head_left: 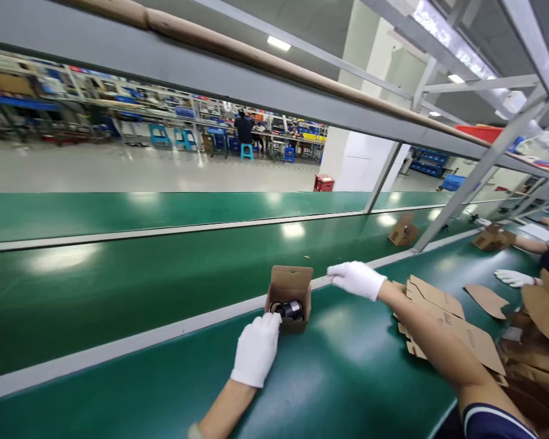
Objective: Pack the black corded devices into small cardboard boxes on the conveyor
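A small brown cardboard box (291, 278) stands with its flap up, on the near green bench by the pale divider strip. Inside lies a black cylindrical device (290, 310) with a white label and a black cable. My white-gloved left hand (257, 349) is closed at the box's front left corner, fingers curled over its edge. To the right of the box, apart from it, my white-gloved right hand (357, 278) is held above the strip. Its fingers stretch leftward and nothing shows in them. Beneath my right forearm lies a stack of flattened cardboard boxes (457, 320).
A green conveyor belt (165, 274) runs beyond the strip, carrying another open carton (403, 231). Slanting metal posts (480, 167) rise at the right. There a co-worker's gloved hand (515, 278) rests near loose cardboard (486, 300), and another carton (494, 236) stands farther off.
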{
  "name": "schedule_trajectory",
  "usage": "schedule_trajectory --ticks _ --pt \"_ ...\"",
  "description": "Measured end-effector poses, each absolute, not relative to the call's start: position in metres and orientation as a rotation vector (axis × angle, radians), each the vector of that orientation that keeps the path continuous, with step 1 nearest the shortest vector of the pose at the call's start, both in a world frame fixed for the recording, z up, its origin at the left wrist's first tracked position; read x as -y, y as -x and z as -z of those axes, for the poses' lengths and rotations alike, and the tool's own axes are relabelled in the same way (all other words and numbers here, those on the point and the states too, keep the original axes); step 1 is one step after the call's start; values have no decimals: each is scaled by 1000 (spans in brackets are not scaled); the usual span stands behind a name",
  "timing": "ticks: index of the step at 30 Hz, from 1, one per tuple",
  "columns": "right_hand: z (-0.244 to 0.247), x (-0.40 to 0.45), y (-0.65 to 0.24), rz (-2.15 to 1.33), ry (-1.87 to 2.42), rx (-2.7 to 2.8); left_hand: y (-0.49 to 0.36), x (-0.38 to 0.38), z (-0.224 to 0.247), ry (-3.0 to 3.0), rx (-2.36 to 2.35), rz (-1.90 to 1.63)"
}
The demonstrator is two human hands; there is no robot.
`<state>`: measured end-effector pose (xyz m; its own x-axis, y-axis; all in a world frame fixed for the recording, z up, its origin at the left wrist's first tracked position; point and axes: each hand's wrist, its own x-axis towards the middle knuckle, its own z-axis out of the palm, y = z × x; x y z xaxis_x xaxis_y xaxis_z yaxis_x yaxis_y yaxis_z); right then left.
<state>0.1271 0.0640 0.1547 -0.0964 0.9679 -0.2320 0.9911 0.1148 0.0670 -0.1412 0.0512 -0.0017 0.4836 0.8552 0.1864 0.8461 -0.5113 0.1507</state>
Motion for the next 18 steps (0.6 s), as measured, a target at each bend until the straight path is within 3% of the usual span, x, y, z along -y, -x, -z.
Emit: schedule_trajectory --ticks 3,8,14,18 --pt "-161 -52 -230 21 -2282 -1655 130 -87 8 -2694 -1527 -490" --pt "-142 -18 -357 101 -2412 -1255 101 -150 15 -2611 -1674 -582" --pt "-112 5 -413 227 -2420 -1352 98 -170 18 -2479 -1820 -706" --pt "-119 -4 -407 131 -2419 -1422 94 -125 13 -2334 -1626 -1091"
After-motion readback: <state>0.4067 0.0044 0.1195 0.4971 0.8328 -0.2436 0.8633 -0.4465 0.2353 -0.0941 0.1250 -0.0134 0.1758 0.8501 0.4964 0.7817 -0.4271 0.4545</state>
